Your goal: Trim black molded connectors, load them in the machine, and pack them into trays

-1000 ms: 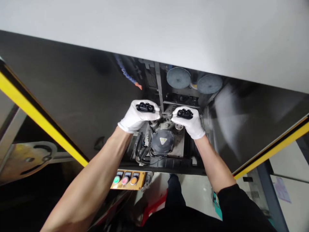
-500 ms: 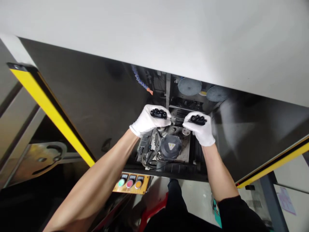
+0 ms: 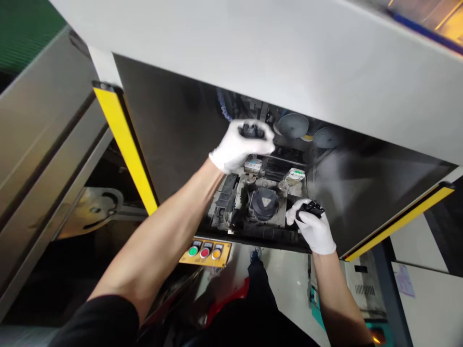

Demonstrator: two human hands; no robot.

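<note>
My left hand, in a white glove, is closed around a black moulded part with rounded bumps. It is raised over the far left side of the machine's fixture. My right hand, also gloved in white, grips a similar black part between thumb and fingers. It is lower, at the near right edge of the fixture. Between the hands is a round dark cap with a triangular label. Two small metal blocks, one on the left and one with a green mark, stand behind the cap.
Dark side walls and a white upper panel frame the opening. Yellow strips line its sides. Two grey discs hang at the back. A yellow button box with green, red and orange buttons is at the front left.
My hands have moved apart: the left up and away from the fixture, the right back toward me. Both keep their black parts. The metal blocks now show, and the view has shifted.
</note>
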